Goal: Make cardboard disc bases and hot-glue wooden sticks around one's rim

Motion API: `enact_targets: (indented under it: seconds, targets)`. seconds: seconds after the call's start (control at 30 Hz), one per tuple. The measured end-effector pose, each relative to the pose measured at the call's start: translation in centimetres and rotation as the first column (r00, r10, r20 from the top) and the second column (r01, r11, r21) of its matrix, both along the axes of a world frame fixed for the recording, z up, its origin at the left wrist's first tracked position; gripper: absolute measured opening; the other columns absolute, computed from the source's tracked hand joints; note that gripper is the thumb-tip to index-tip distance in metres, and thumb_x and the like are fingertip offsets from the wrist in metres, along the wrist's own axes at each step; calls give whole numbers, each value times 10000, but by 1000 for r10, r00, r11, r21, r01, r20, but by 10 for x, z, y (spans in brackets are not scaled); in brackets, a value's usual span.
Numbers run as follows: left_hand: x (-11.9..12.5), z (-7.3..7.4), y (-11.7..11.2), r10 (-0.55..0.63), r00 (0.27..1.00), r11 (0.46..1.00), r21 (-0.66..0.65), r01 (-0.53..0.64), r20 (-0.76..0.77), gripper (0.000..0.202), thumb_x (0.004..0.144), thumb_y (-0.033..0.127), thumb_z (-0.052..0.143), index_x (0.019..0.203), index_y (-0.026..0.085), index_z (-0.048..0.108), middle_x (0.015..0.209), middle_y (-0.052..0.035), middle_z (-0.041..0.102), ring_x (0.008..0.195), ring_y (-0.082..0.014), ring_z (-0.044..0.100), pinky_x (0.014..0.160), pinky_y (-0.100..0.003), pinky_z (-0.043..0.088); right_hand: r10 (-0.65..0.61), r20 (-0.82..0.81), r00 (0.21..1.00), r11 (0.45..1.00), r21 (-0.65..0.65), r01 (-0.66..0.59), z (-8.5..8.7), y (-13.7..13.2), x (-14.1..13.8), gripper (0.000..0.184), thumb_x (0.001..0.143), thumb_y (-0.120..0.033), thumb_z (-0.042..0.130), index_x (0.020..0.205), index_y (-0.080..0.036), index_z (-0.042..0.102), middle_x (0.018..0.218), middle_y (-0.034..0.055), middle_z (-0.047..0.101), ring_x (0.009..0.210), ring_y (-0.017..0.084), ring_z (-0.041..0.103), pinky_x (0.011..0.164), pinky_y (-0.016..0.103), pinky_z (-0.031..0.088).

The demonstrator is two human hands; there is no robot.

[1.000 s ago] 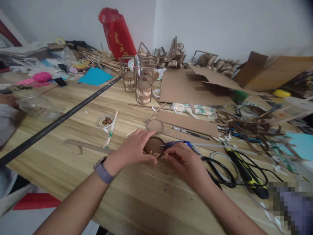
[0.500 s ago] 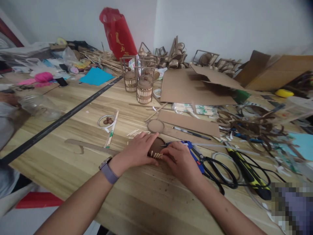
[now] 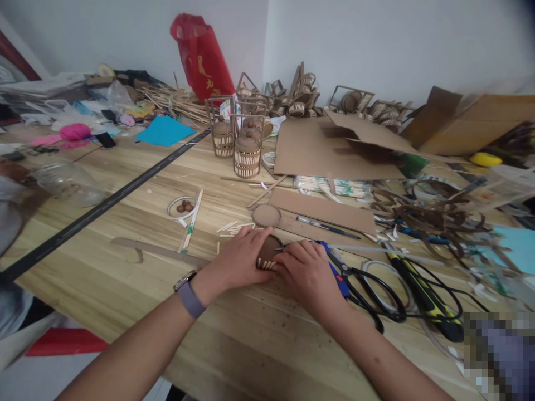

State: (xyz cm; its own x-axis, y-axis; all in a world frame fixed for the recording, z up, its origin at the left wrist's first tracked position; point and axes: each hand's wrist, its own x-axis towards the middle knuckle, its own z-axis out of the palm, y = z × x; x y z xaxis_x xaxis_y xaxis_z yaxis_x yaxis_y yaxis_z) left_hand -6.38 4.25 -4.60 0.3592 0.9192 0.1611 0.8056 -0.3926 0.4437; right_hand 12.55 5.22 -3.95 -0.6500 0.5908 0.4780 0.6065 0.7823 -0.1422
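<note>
Between my hands lies a round brown cardboard disc (image 3: pixel 270 249) with a corrugated rim, and several short pale sticks (image 3: pixel 264 264) stand along its near edge. My left hand (image 3: pixel 243 253) is curled round its left side, thumb at the near edge. At the right edge, the fingertips of my right hand (image 3: pixel 303 267) press together; my own fingers hide whatever they pinch. A second cardboard ring (image 3: pixel 266 215) lies just beyond. Loose cut sticks (image 3: pixel 236 229) are scattered past my left hand. Black-handled scissors (image 3: pixel 368 284) rest right of my right hand.
A yellow-black glue gun (image 3: pixel 426 295) with its cord lies at the right. Behind stand finished small stick baskets (image 3: pixel 247 156), cardboard sheets (image 3: pixel 305 145) and a red bag (image 3: pixel 203 61). A tape roll (image 3: pixel 168 207) holds brown beads. Another person's sleeve (image 3: pixel 9 211) shows at the left edge.
Both hands stay at the disc and have shifted only slightly. My left thumb sits a little higher along the near edge, and my right fingers are closer together.
</note>
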Motion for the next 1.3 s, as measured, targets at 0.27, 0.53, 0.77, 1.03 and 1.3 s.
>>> enact_targets:
  seconds: [0.27, 0.53, 0.77, 1.03, 1.3]
  targets:
    - [8, -2, -3, 72, 997, 997, 0, -72, 12, 835, 684, 310, 720, 1404, 116, 344, 1279, -166, 569, 1195, -355, 467, 980, -481, 425, -5, -23, 1000, 1000, 0, 5, -2, 0, 0, 128, 878, -143, 612, 786, -208, 671, 778, 26, 641, 773, 198, 505, 714, 329, 313]
    - [8, -7, -3, 100, 995, 995, 17, -100, 11, 850, 685, 345, 714, 1411, 119, 335, 1284, -155, 574, 1190, -347, 472, 977, -469, 437, -25, -81, 996, 998, -67, 19, 6, -2, 8, 153, 906, -259, 592, 1014, -186, 674, 865, 62, 658, 811, 222, 553, 710, 333, 373]
    - [10, -5, -5, 106, 994, 994, 17, -107, 28, 820, 686, 292, 711, 1401, 114, 351, 1299, -157, 564, 1216, -338, 453, 998, -474, 425, -338, 27, 941, 924, -179, 338, 20, 1, 65, 317, 928, -424, 479, 849, -177, 661, 824, 99, 634, 798, 268, 599, 733, 389, 457]
    - [8, -8, -5, 111, 993, 993, 40, -112, 34, 797, 687, 275, 702, 1390, 112, 365, 1295, -156, 559, 1216, -328, 455, 1000, -462, 427, -405, 334, 851, 733, -439, 520, 5, -5, 70, 401, 870, -451, 447, 1018, -145, 658, 956, 147, 673, 828, 297, 663, 724, 392, 494]
    - [9, -8, -5, 116, 992, 993, 23, -118, 54, 800, 681, 280, 707, 1391, 138, 366, 1300, -144, 558, 1228, -326, 453, 991, -457, 433, -519, -2, 855, 679, -608, 410, 8, -2, 76, 350, 820, -508, 478, 943, -209, 611, 823, 78, 706, 732, 256, 651, 650, 354, 482]
